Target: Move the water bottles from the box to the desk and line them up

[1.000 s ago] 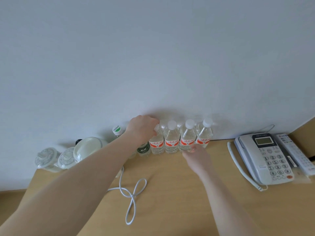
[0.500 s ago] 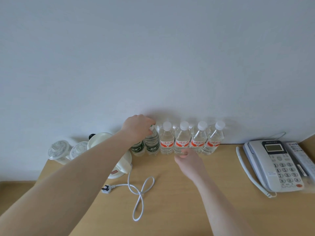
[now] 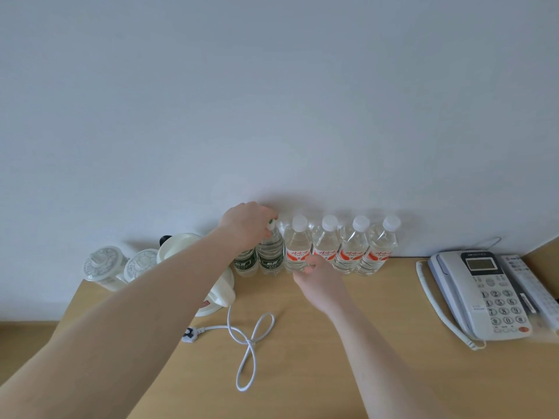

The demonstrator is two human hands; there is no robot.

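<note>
Several clear water bottles stand in a row against the white wall on the wooden desk (image 3: pixel 348 373). Two at the left carry green labels (image 3: pixel 270 255), the others red labels (image 3: pixel 325 246) and white caps. My left hand (image 3: pixel 246 223) grips the top of the right green-label bottle, hiding its cap. My right hand (image 3: pixel 320 278) reaches to the base of the leftmost red-label bottle (image 3: pixel 298 249), fingertips touching it. The box is out of view.
A white electric kettle (image 3: pixel 217 285) sits under my left forearm, its white cord (image 3: pixel 251 337) looped on the desk. Two lidded glass cups (image 3: pixel 104 266) stand far left. A grey desk phone (image 3: pixel 481 294) and a remote (image 3: pixel 532 285) lie at the right.
The view has shifted so the row sits further right. My left hand stays on the green-label bottle's top, and my right hand has slid left along the row to the leftmost red-label bottle.
</note>
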